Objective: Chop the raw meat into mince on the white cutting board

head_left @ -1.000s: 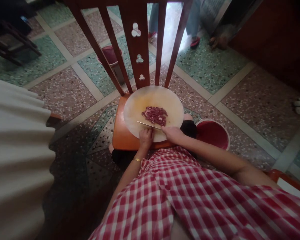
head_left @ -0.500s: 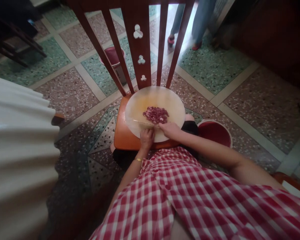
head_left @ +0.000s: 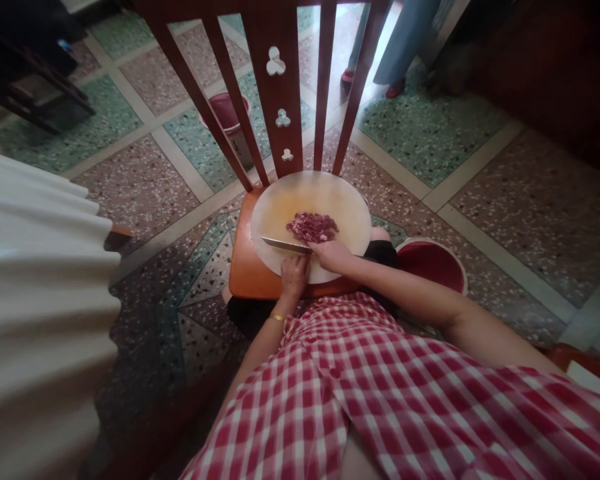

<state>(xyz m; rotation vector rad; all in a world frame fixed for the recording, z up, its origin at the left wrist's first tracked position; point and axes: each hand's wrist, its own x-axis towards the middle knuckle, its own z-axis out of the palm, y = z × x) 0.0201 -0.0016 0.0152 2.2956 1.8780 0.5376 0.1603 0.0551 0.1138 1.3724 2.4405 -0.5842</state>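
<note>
A round pale cutting board (head_left: 285,200) lies on the orange seat of a wooden chair (head_left: 243,273). A small heap of chopped red meat (head_left: 313,227) sits near the board's middle. My right hand (head_left: 331,254) is closed round the handle of a knife (head_left: 285,244); the blade points left and lies just in front of the meat. My left hand (head_left: 294,274) rests with curled fingers on the board's near rim, right below the blade. A gold bangle is on my left wrist.
The chair's slatted back (head_left: 280,87) rises behind the board. A red bowl (head_left: 433,263) stands on the tiled floor at the right and a dark red bucket (head_left: 226,110) beyond the chair. Another person's legs (head_left: 395,47) are at the top. White cloth (head_left: 35,300) fills the left.
My right hand and the knife have shifted left and towards the meat, and the blade now shows broader. My left hand stayed put. The person in the background has stepped.
</note>
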